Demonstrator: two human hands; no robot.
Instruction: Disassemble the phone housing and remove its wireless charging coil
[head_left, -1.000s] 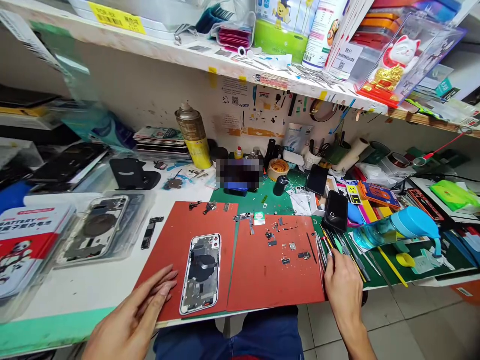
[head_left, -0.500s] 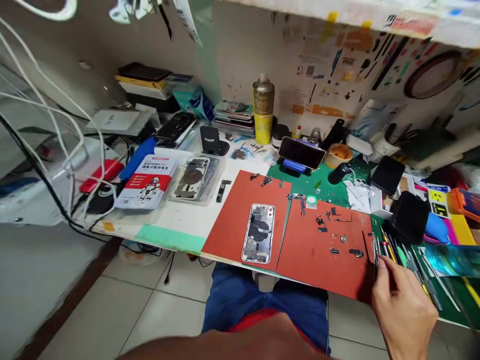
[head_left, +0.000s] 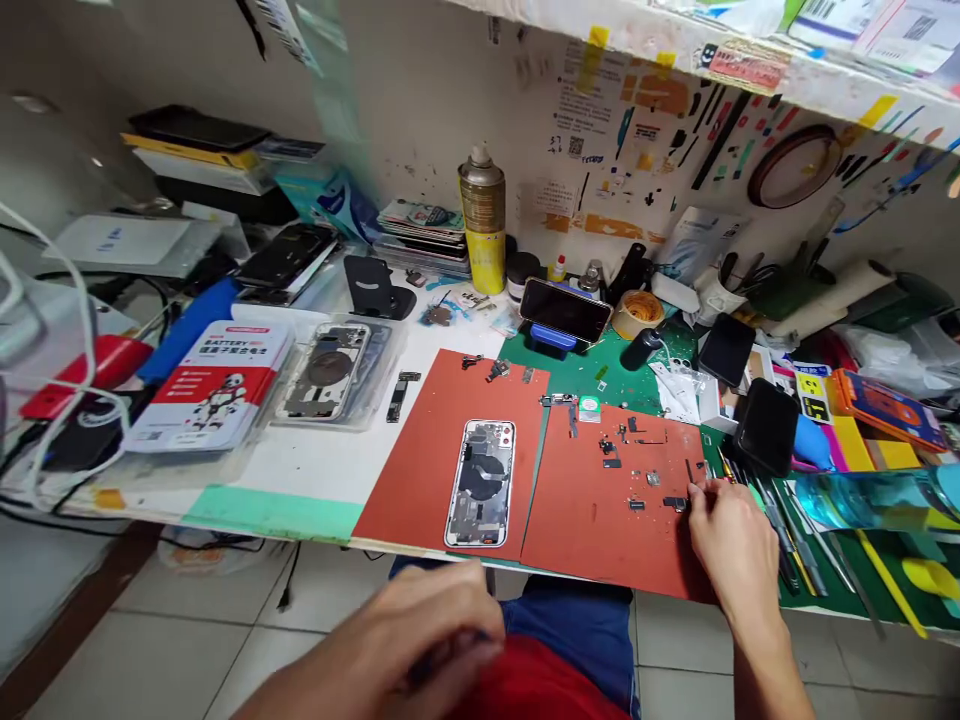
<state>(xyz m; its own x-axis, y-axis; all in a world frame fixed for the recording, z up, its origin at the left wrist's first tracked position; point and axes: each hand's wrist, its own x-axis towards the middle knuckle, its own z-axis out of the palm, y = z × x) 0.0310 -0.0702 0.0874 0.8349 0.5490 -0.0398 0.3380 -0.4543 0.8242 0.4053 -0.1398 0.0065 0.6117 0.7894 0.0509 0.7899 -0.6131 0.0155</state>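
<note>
My left hand [head_left: 439, 630], smeared by motion, is in front of the table edge with its fingers curled closed. A dark bit shows between the fingers, too blurred to name. At the right edge of the right red mat [head_left: 592, 540], my right hand [head_left: 735, 540] has fingertips pressed together, and what they hold is hidden. A thin dark strip [head_left: 689, 470] lies at those fingertips, and a small black phone part [head_left: 673, 504] is just left of them. The opened phone housing [head_left: 481, 485], white-rimmed with a dark round coil, lies on the left red mat [head_left: 405, 490].
Several small phone parts [head_left: 611, 463] are spread over the right mat. Tweezers and thin tools [head_left: 795, 545] lie right of my right hand. A phone on a blue stand [head_left: 566, 310] and a spray can [head_left: 484, 225] stand behind. A logic board [head_left: 401, 398] lies left of the mats.
My left hand has come into view in front of the table. My right hand has shifted from the tools at the right onto the mat's edge. The view has turned rightward.
</note>
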